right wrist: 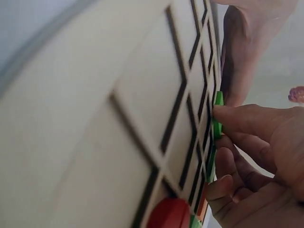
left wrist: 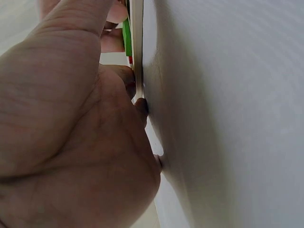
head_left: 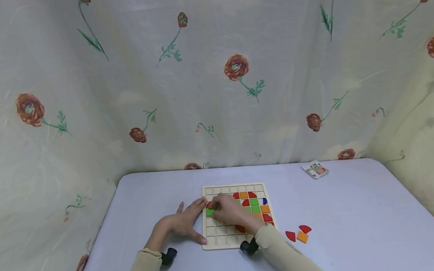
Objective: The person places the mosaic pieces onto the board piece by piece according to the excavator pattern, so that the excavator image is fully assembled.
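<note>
A pale wooden grid board (head_left: 223,242) lies on the table, with red, green, orange and blue pieces in several of its squares. My left hand (head_left: 185,222) rests along its left side, fingers spread, thumb at the near left corner and fingertips at the edge farther up. My right hand (head_left: 231,209) reaches over the board to the left columns. Its thumb and fingers pinch a green square tile (right wrist: 218,114), which stands a little proud of the grid in the right wrist view. Just above that tile in the head view shows a red piece (head_left: 208,205).
Right of the board lie a loose orange square (head_left: 302,237) and two red quarter-round pieces, one red piece (head_left: 290,235) to its left. A small patterned card (head_left: 315,169) is near the table's far edge. A flowered curtain (head_left: 215,122) hangs behind the table.
</note>
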Demonstrator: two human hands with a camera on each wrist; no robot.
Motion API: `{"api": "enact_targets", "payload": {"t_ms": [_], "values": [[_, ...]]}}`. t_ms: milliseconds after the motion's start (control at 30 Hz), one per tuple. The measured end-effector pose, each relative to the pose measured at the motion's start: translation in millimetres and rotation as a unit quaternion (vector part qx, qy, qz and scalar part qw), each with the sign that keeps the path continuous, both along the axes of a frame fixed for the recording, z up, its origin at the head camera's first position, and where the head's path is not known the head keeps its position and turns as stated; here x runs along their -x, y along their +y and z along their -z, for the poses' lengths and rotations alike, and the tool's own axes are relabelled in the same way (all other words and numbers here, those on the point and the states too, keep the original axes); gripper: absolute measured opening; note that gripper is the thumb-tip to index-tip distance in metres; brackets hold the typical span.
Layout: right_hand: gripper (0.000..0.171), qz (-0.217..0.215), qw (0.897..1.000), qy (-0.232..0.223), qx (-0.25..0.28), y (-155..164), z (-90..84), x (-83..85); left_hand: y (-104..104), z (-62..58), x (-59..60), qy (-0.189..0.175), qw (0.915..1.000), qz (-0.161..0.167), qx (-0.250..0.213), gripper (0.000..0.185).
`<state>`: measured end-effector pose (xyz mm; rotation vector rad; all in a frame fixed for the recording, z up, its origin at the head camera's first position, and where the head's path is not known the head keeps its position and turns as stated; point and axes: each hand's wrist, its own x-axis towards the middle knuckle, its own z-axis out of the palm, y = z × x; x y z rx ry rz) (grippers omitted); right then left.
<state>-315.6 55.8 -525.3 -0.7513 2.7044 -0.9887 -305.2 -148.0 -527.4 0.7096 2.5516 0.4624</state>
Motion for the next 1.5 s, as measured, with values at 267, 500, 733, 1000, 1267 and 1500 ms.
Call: {"api": "enact_targets", "payload": {"t_ms": [267,500,733,1000,1267,1500], "values": [[0.025,-0.008,1.0,0.001,-0.015,2,-4.2,-0.7,4,0.2,1.3,-0.002,1.0,0.003,0.004,0.123],[0.028,0.013,1.0,-0.006,0.004,13,-6.6,-11.2,6,3.6,1.8,0.001,1.0,0.002,0.005,0.122],[0.022,0.032,0.999,-0.016,0.03,52,-23.9,-41.2,6,5.8,1.1,0.003,1.0,-0.009,0.001,0.122],[0.02,0.102,0.994,-0.034,0.023,120,-23.6,-75.3,5,4.3,-0.7,0.0,0.9998,-0.021,-0.003,0.123],[0.022,0.218,0.974,-0.057,-0.004,179,-16.8,-104.7,4,3.7,2.3,0.003,0.9998,-0.021,-0.002,0.123],[0.029,0.238,0.97,-0.04,-0.018,208,-5.4,-114.6,5,3.2,1.3,0.001,0.9997,-0.026,0.001,0.123]]}}
